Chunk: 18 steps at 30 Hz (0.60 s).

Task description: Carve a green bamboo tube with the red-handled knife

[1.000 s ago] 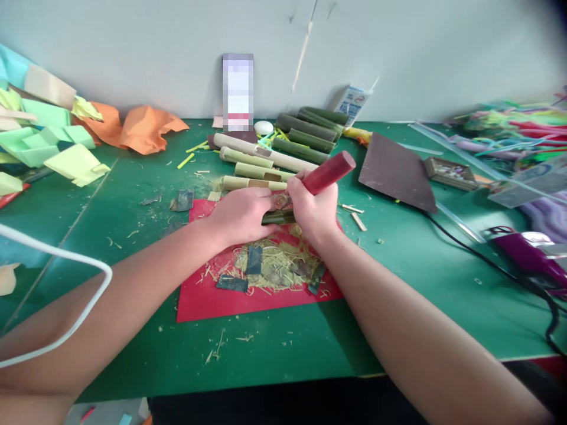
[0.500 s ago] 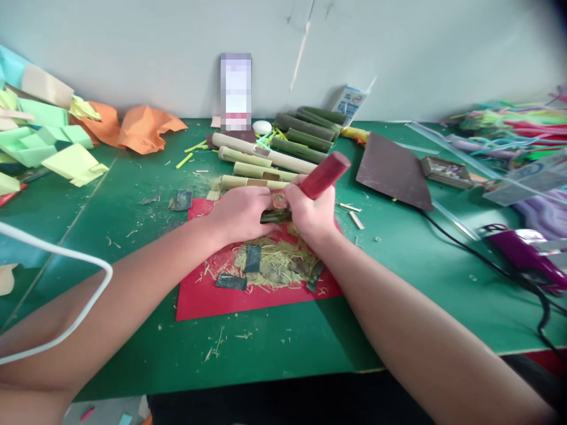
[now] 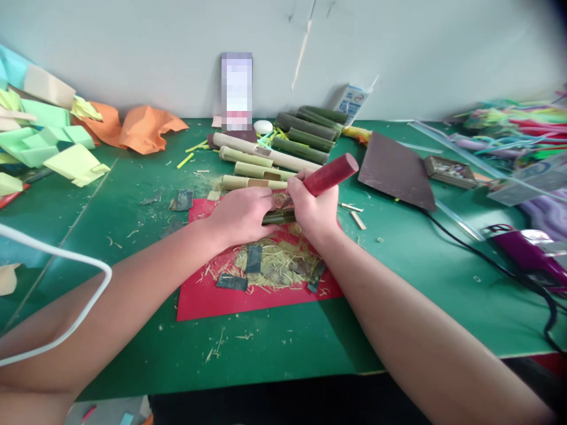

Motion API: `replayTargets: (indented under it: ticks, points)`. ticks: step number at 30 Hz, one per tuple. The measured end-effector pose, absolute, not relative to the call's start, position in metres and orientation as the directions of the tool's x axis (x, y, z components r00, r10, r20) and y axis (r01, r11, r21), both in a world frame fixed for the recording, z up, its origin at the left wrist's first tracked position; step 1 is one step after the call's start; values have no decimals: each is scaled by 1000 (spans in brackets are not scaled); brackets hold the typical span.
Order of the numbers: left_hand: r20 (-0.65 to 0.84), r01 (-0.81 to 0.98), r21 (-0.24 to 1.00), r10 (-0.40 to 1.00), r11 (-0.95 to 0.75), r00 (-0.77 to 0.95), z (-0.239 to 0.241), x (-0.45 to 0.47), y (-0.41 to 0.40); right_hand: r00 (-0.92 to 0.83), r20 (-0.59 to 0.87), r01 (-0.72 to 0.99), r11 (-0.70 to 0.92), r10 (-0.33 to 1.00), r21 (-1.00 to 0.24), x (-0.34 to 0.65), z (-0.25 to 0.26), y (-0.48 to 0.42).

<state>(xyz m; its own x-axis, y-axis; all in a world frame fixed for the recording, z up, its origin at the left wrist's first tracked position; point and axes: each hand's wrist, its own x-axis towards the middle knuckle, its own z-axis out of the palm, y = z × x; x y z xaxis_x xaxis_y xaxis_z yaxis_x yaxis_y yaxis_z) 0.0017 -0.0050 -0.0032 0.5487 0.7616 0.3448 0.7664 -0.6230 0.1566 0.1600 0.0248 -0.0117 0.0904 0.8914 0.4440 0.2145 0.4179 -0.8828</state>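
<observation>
My left hand [image 3: 241,213] is closed over a short green bamboo piece [image 3: 278,218], pressing it down on the red mat [image 3: 199,301]. Right beside it, my right hand [image 3: 313,211] grips a tool with a thick red handle [image 3: 331,173] that points up and to the right; its working end is hidden between my hands, at the bamboo piece. In front of my hands on the mat lies a heap of pale shavings [image 3: 274,264] and dark green bark strips [image 3: 232,283].
Peeled and green bamboo tubes [image 3: 266,156] lie behind the mat. A brown sheet [image 3: 395,172], a small tin [image 3: 450,172] and a purple corded tool [image 3: 527,254] are to the right. Coloured paper [image 3: 66,141] is piled at the left; a white cable [image 3: 66,260] curves nearby.
The red handle dipped slightly left and came back up; both hands stay on the bamboo piece at the same spot.
</observation>
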Motion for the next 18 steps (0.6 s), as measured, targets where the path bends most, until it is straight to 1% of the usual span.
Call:
replayTargets:
  ticks: [5,16,18]
  points:
    - [328,768,161,768,-620,550,-3,2,-5,112,430,209,402,896,-892,159,-11,25]
    - [339,757,177,761,-628,552,-4,2,-4,70,455,249,426,888,-870,159,-10,26]
    - [347,757,181,761,-628,548,-4,2,-4,68,433,245,405,899,-881,160,-9,24]
